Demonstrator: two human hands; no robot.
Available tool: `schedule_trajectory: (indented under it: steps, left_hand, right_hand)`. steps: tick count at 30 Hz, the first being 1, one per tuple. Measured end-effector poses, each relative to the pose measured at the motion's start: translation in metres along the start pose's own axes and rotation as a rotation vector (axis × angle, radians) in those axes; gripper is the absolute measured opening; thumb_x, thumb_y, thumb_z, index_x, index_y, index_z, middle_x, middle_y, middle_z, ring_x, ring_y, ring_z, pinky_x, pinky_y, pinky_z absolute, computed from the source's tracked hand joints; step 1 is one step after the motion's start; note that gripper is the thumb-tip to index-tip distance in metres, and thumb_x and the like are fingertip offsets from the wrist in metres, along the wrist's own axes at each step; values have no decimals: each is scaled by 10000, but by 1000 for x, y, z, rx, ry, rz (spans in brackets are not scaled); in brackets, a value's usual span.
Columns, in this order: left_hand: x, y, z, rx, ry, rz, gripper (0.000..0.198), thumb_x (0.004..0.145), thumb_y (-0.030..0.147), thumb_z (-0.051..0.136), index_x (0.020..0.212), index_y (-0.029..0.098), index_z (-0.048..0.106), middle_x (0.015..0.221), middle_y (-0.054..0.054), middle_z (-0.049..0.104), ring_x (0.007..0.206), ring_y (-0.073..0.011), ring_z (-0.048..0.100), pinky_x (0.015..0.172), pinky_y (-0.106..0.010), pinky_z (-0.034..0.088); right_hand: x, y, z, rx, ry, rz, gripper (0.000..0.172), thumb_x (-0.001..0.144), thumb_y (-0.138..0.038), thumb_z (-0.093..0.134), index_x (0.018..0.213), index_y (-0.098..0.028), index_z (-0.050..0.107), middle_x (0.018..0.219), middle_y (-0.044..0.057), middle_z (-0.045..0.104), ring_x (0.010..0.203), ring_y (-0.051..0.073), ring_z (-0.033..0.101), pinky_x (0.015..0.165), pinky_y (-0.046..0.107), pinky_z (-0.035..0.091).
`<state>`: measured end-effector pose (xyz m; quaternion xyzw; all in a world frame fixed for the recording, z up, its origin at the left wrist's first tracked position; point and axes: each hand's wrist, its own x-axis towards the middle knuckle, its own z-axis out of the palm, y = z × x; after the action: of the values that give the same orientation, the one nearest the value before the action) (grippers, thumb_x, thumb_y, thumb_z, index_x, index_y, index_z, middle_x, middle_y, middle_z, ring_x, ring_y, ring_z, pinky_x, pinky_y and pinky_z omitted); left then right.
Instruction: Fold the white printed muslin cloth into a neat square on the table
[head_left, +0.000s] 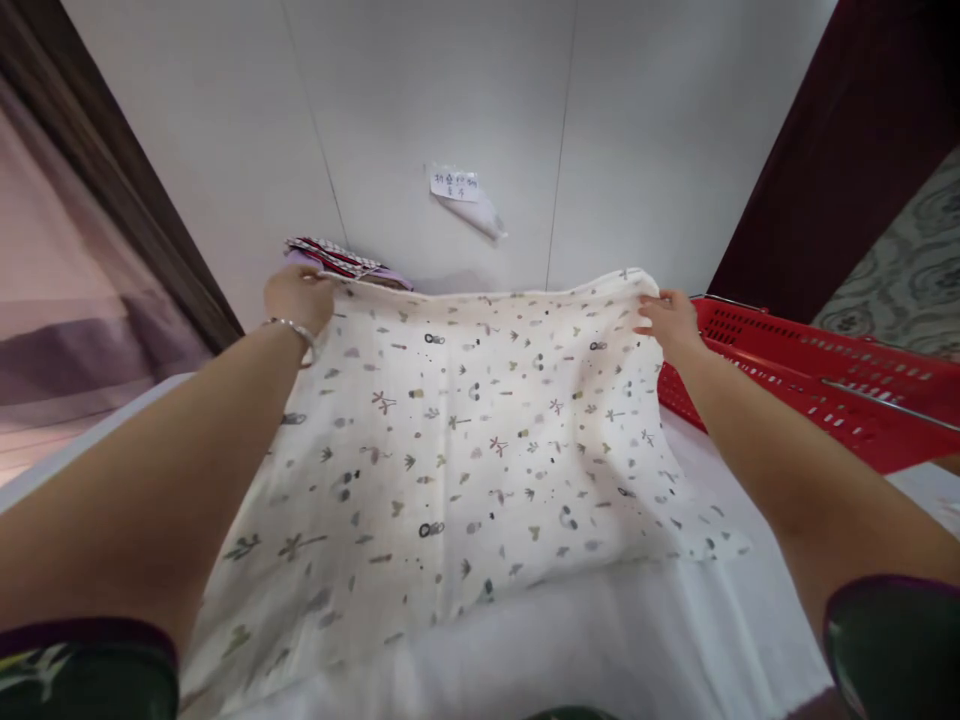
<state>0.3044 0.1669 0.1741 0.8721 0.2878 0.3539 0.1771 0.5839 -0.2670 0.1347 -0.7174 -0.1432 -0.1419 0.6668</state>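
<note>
A thin white cloth, printed with small palm trees and other little motifs, is stretched between my two hands. Its far edge is lifted, while the near part lies over a white-covered table. My left hand is closed on the far left corner, with a bracelet at the wrist. At the far right corner, my right hand pinches the cloth, its thumb mostly hidden behind the fabric. The near left part of the cloth runs behind my left forearm.
Beyond my left hand lies folded fabric with checked and purple parts. A red perforated plastic basket with metal handles stands at the right. Behind the table rises a pale panelled wall bearing a handwritten paper label. Curtains hang at the left.
</note>
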Motion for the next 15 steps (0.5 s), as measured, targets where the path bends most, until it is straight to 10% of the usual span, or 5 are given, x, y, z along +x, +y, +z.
schedule_trajectory:
  steps: [8,15]
  left_hand:
    - [-91,-37,49,252,-166,-61,576,880,447,360,1372,160,274,1125,-81,578,958,-246,574,836,-381,430]
    - [-21,-54,97,256,-198,-91,677,826,383,496,1373,64,258,1215,-122,542,1044,-248,532,894,-342,403]
  right_hand:
    - [-61,79,-20,-80,-193,44,376,743,-249,555,1088,-233,405,1140,47,573,993,171,577,607,240,557]
    - [-5,119,27,-110,-179,137,539,724,-255,561,1226,-267,366,1293,66,492,1092,198,531,684,291,555]
